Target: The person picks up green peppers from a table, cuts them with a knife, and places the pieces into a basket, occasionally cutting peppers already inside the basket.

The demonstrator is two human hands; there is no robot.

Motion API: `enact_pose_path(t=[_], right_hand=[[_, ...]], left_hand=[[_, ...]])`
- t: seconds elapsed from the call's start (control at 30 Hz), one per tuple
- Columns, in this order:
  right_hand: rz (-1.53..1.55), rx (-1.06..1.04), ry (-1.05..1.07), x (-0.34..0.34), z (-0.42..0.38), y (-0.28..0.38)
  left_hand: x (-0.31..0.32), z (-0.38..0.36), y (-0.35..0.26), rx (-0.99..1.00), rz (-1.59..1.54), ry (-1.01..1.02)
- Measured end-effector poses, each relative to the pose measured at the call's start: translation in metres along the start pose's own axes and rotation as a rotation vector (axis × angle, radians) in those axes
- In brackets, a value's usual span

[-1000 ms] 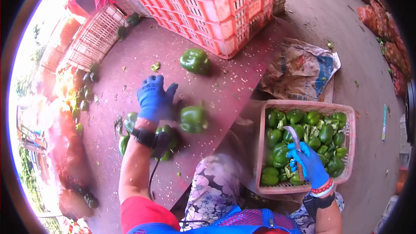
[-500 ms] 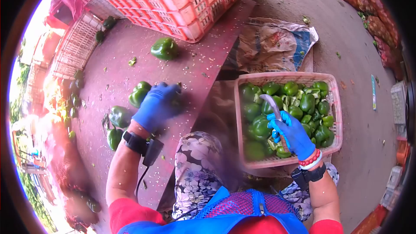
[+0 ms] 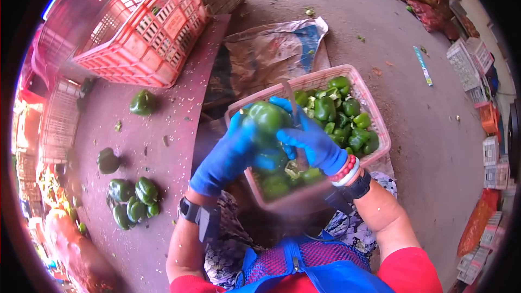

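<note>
The left hand [image 3: 230, 154], in a blue glove, is wrapped around a green pepper [image 3: 267, 119] and holds it up over the near end of the pink basket [image 3: 374, 125]. Its fingers are curled tight on the pepper's side. The right hand [image 3: 309, 138], also in a blue glove, is closed around a knife [image 3: 293, 109], and the blade points up just beside the pepper, right next to its top. The two hands are close together, almost touching. The basket sits low in front of the person and is full of more green peppers [image 3: 347, 125], some whole and some cut. To the left is a dark red table [image 3: 157, 152] with little bits on it. A small pile of peppers [image 3: 133, 198] lies near its front edge, one pepper [image 3: 108, 160] sits alone a bit higher, and another [image 3: 143, 102] lies near a red crate [image 3: 146, 32]. An old sack [image 3: 271, 49] lies on the ground behind the basket
</note>
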State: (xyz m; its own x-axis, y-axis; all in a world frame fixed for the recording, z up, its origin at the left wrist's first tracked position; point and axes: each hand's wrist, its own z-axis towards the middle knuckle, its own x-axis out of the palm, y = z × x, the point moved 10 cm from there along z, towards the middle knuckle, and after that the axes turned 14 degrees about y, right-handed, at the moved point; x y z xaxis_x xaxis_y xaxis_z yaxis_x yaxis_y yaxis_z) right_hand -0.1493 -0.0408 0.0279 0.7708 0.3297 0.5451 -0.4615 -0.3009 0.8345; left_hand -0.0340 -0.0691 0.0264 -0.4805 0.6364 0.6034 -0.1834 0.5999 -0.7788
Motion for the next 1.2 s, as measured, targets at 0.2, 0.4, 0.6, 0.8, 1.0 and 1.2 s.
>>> enact_pose_path(t=[0.2,0.4,0.6,0.8,1.0,1.2], right_hand=[[-0.088,0.078,-0.162,-0.020,-0.016,-0.013],[-0.705,0.013,-0.156,-0.020,-0.016,0.025],[-1.421,-0.221,-0.312,0.005,-0.029,0.057],[-1.745,-0.166,-0.463,0.013,-0.024,0.046],[-1.950,-0.111,-0.543,0.018,-0.017,0.038],[-1.982,-0.155,-0.613,-0.004,-0.011,0.015]], left_hand=[[-0.011,0.000,0.017,0.128,0.527,-0.271],[-0.031,0.010,0.023,0.092,0.073,-0.244],[-0.030,0.015,0.035,0.050,-0.168,-0.138],[-0.028,0.019,0.035,0.022,-0.066,-0.149],[-0.027,0.013,0.014,0.091,0.220,-0.335],[-0.028,0.016,0.035,0.094,-0.102,-0.187]])
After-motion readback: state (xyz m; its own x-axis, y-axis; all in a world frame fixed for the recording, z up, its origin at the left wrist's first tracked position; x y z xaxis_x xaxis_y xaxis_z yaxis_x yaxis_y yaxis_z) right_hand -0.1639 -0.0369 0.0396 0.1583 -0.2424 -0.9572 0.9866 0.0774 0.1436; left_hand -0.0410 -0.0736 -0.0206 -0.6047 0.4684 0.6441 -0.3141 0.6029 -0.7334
